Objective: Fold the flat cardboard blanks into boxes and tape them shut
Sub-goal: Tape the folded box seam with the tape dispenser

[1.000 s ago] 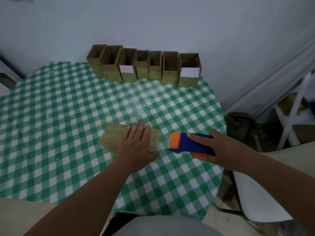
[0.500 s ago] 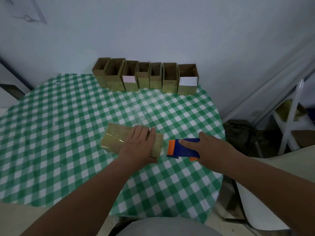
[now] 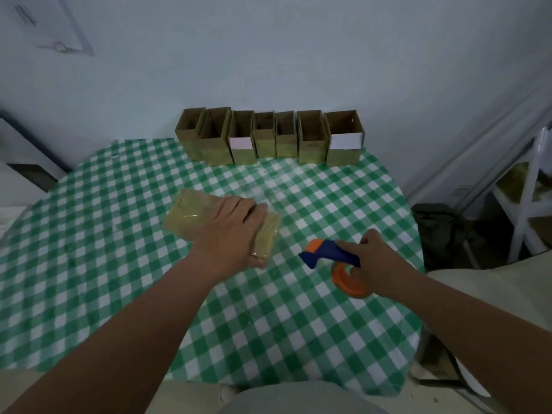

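A brown cardboard box (image 3: 191, 216) lies on its side in the middle of the green checked table (image 3: 89, 234), its surface shiny with clear tape. My left hand (image 3: 233, 234) lies on top of the box's right half, fingers together, with the thumb wrapped down the box's near end. To the right, my right hand (image 3: 373, 261) grips a blue and orange tape dispenser (image 3: 328, 252), tilted with its blue nose pointing left and down just above the cloth. The orange tape wheel (image 3: 349, 282) shows below my fingers.
Several open-topped cardboard boxes (image 3: 268, 135) stand in a row along the table's far edge against the wall. A white folding chair (image 3: 528, 186) and a dark bag (image 3: 442, 231) are on the floor to the right. The table's round edge curves near my right forearm.
The dispenser has pulled away from the box's right end and tipped up, showing its orange wheel. My left hand has shifted slightly, its thumb now over the box's end. The camera rose.
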